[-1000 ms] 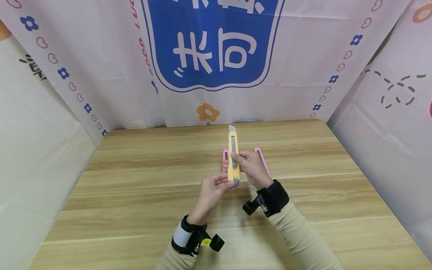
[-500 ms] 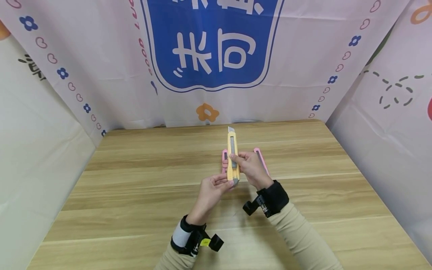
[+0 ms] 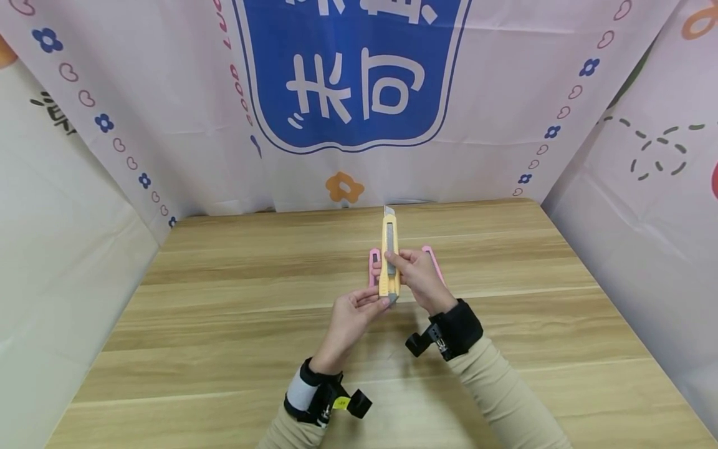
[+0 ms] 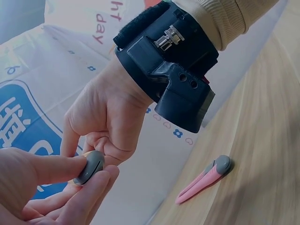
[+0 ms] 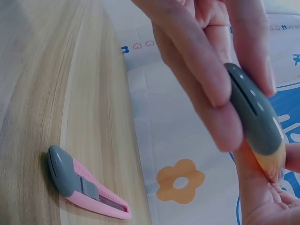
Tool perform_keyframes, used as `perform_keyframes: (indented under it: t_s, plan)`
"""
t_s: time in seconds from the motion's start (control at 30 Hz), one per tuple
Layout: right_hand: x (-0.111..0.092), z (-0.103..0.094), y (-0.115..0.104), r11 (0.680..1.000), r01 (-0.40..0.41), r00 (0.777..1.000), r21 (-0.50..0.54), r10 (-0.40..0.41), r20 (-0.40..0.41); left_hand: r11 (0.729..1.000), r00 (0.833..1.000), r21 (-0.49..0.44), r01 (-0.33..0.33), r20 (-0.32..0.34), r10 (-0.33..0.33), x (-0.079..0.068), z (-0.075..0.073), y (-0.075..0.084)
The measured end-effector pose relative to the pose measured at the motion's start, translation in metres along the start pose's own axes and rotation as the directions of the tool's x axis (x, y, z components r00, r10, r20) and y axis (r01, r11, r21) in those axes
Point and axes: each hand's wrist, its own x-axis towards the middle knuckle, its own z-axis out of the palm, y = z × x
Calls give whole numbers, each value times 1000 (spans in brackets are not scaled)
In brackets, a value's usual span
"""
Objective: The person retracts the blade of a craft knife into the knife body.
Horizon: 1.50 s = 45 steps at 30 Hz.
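Note:
A yellow utility knife (image 3: 389, 249) is held up above the table, its metal blade (image 3: 389, 211) out at the far end. My left hand (image 3: 350, 318) pinches the grey end cap (image 4: 92, 168) between thumb and fingers. Around the yellow body my right hand (image 3: 422, 279) grips, its thumb on the front near the grey slider strip. Behind the hands, two pink utility knives lie on the table. The left pink knife (image 5: 89, 187) shows its grey end and slider in the right wrist view; the right pink knife (image 4: 206, 177) appears in the left wrist view.
The wood-grain table (image 3: 224, 330) ends at a white printed curtain (image 3: 213, 168) with a blue emblem at the back. More white cloth (image 3: 67, 249) hangs at both sides. Black camera straps sit on both wrists.
The yellow knife has shifted slightly up and to the right, and the right hand has moved a little with it. The left hand stays nearly still; the pink knives lie where they were.

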Motion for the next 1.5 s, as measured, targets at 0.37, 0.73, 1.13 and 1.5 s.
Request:
perform_keyframes:
  t_s: [0.37,0.73,1.13,1.5]
  plan:
    - [-1,5,-3,999,-38,999,-14,37,-30,1000,999,-8,-23,-27,22,1,-1,-1]
    - [-1,5,-2,1000,-10,1000,-14,10,-2,999,999,-22,-38,-31,38,1,0,-1]
    - [-1,4,0,998,69,997,11,-69,39,999,999,-3,-43,-34,43,0,0,0]
    - [-1,4,2,996,84,996,-8,-83,40,999,999,-14,-36,-27,36,0,0,-1]
